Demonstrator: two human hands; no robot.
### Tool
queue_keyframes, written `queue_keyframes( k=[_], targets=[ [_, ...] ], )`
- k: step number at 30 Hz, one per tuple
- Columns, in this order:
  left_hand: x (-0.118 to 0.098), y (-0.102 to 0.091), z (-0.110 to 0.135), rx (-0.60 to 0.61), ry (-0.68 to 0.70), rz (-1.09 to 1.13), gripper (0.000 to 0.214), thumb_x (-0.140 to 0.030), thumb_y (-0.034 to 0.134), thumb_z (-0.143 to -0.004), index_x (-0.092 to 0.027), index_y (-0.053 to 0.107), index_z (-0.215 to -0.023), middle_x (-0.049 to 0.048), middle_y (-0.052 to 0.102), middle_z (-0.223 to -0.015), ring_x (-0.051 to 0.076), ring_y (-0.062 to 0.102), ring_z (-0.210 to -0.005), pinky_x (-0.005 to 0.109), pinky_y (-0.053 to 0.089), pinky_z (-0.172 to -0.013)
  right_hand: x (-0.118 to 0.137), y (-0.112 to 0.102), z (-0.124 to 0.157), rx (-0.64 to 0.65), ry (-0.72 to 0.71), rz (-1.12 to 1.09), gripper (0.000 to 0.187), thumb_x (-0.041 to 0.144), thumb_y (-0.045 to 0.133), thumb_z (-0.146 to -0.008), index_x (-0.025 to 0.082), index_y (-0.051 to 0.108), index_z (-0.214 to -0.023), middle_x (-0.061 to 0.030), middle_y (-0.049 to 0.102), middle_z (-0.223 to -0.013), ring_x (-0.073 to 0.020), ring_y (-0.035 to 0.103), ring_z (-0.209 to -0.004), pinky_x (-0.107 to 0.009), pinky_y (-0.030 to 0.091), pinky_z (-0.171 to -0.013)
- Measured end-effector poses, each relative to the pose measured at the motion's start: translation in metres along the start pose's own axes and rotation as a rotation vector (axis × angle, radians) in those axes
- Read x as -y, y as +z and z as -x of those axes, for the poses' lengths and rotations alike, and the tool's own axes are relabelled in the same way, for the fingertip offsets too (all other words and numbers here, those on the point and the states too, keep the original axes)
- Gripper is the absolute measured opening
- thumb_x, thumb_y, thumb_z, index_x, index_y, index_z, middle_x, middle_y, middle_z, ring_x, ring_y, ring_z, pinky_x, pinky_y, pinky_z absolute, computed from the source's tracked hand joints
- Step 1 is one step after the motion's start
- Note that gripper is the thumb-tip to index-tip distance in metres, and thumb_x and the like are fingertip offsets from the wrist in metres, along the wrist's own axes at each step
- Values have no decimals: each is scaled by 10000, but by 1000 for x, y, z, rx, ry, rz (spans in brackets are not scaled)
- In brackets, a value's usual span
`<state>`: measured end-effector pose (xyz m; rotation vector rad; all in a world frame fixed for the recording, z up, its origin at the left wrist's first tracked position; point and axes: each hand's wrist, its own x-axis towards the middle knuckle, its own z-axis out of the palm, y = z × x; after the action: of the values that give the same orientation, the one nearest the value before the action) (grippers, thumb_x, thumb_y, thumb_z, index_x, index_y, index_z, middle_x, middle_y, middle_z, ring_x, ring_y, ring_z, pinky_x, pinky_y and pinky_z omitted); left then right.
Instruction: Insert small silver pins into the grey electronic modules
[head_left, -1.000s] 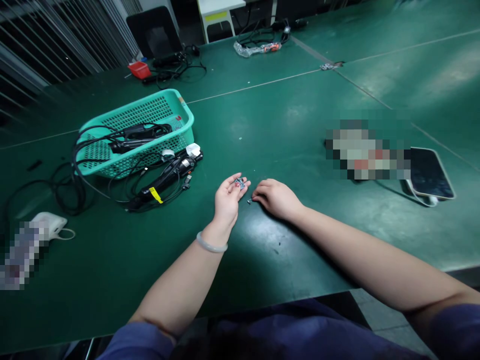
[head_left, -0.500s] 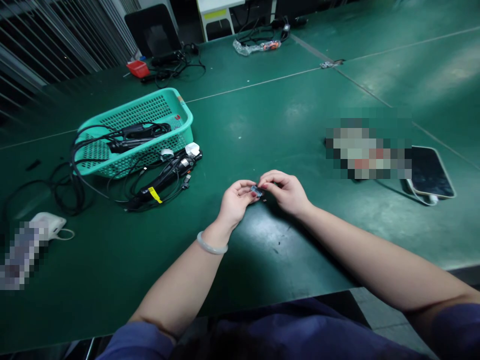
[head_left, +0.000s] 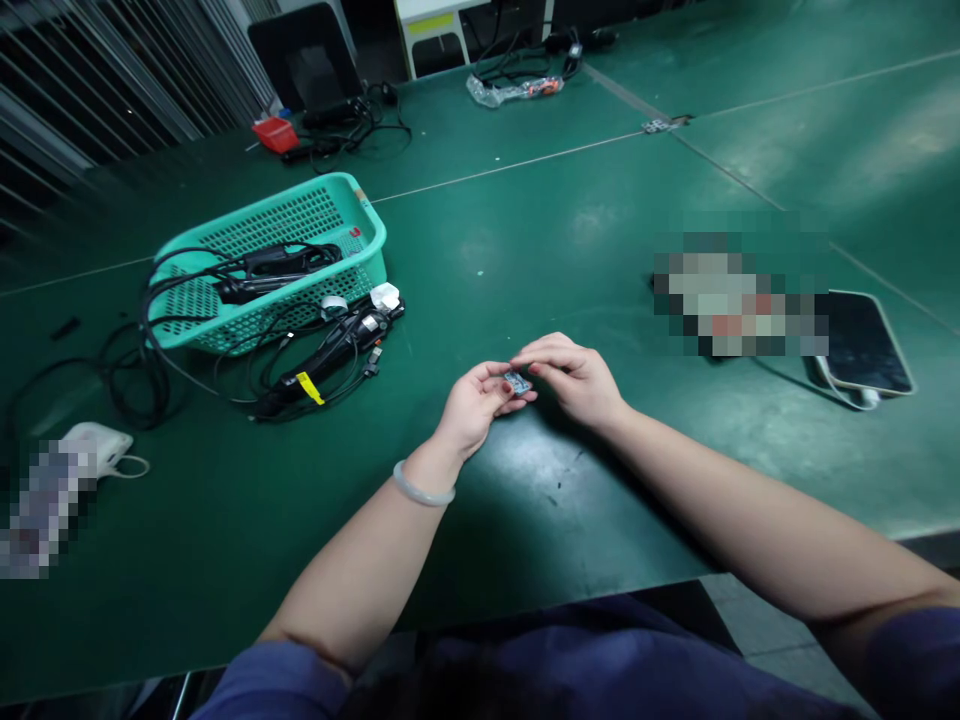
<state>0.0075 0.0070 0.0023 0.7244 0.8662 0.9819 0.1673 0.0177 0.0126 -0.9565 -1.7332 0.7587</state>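
Observation:
Between the thumb and fingers of my left hand (head_left: 474,402) is a small blue-and-silver piece (head_left: 517,382) that looks like a circuit board. My right hand (head_left: 576,380) is close against it on the right, thumb and index finger pinched together near the piece's upper edge. Whether those fingertips hold anything tiny cannot be made out. Both hands are low over the green table (head_left: 480,300), and a pale bangle (head_left: 424,487) circles my left wrist.
Left of my hands, a turquoise basket (head_left: 367,262) holds black corded devices; another black device (head_left: 330,355) lies before it. A phone (head_left: 862,340) with a white cable lies right, beside a blurred item. A white device (head_left: 97,448) sits far left, a red tray (head_left: 276,134) farther back.
My left fingers have shifted slightly, and more of the small piece now shows. The right fingertips have drawn a little apart from it.

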Motion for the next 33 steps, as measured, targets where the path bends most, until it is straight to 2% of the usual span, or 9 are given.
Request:
queue_keyframes(
  k=[3,9,16,27,33],
  targets=[
    [-1,1,1,-7,11,9,495,-372,847,-523,-158,573,-876,14,712,-732,139,711,-688,221,554,-658,2,-3,0,-27,12,67,184,247,548,-859,268,729,-835,-33,700,-909,-189,609,-917,-409,466,-899],
    [-1,1,0,-27,56,-16,492,-385,849,-501,-164,577,-846,-17,695,-696,84,673,-625,209,545,-664,6,-2,1,-20,-92,258,68,287,661,-796,262,723,-795,-43,684,-953,-214,589,-942,-434,464,-884],
    [2,-2,-4,-85,168,-107,458,-356,858,-488,-154,585,-795,-22,667,-654,66,624,-591,217,512,-659,10,-1,2,-40,-148,435,89,275,636,-804,247,691,-739,-51,673,-1010,-228,578,-951,-451,457,-871],
    [2,-2,-3,-111,228,-134,449,-358,855,-487,-158,568,-768,-25,667,-664,62,621,-603,216,501,-676,13,-1,4,-26,-139,438,102,273,600,-829,242,688,-786,-64,641,-1088,-247,564,-1012,-462,445,-888],
    [3,-2,-4,-112,241,-134,412,-314,857,-490,-165,577,-753,-16,672,-713,95,643,-676,279,505,-767,11,-1,5,24,-163,513,77,246,600,-830,236,669,-797,-68,613,-1152,-254,544,-1059,-460,429,-905]
  ],
)
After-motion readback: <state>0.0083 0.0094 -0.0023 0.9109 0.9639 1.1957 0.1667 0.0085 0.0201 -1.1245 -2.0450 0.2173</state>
